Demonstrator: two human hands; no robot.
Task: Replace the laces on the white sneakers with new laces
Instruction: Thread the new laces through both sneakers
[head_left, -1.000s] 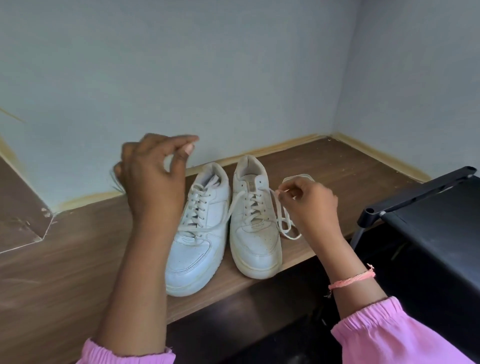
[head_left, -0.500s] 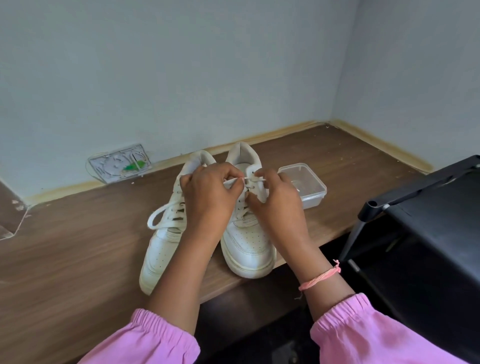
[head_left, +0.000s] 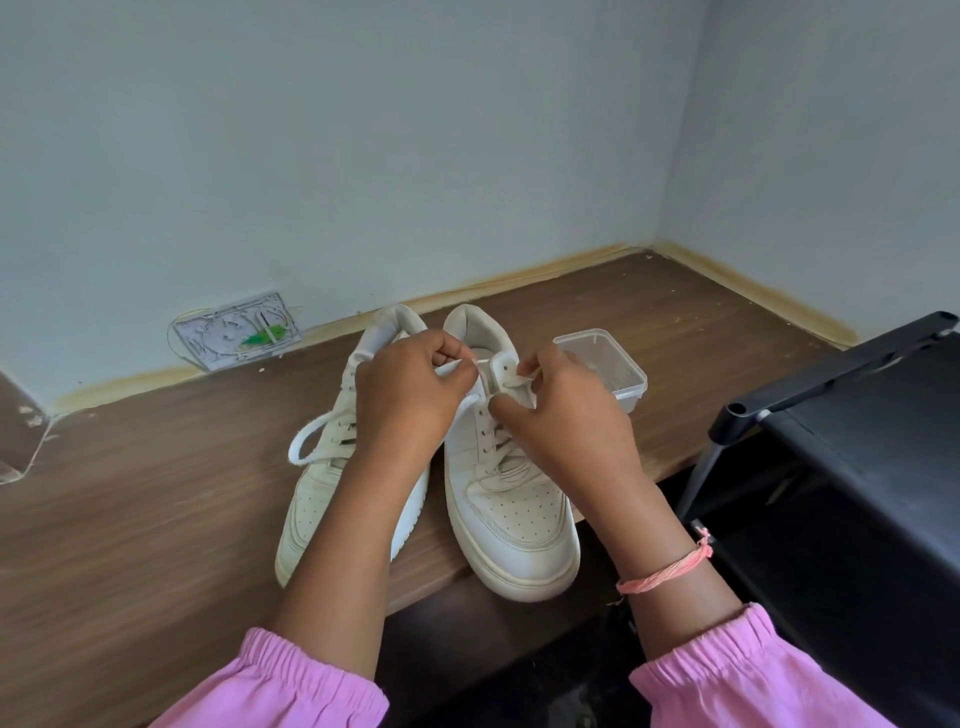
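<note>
I see both hands at the right sneaker (head_left: 511, 499): left hand (head_left: 410, 400) pinches its lace (head_left: 457, 370), right hand (head_left: 563, 415) pinches the lace end by the tongue (head_left: 501, 366).

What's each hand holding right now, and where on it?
Both pinch the lace of the right sneaker near its top eyelets: left hand on the strand at the tongue's left, right hand on the strand at the top right eyelet.
</note>
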